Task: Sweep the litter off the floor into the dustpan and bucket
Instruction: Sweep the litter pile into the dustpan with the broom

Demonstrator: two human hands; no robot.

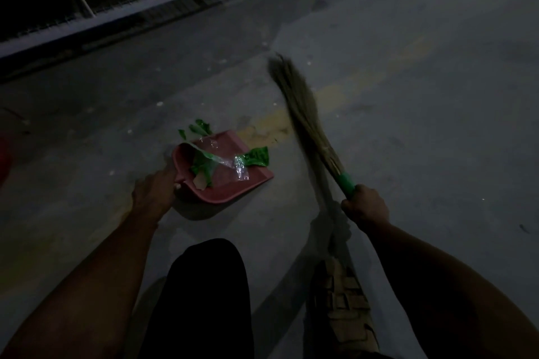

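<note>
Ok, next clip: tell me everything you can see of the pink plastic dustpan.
The pink plastic dustpan is a shallow, flat-bottomed scoop with raised side and back walls and a short handle. It sits low at the grey concrete floor, open lip facing away from the person toward the grass broom. The left hand holds it at the handle end. Inside lie torn green-and-clear plastic wrappers; one green piece hangs over its right edge. Whether it touches the floor is unclear.
</note>
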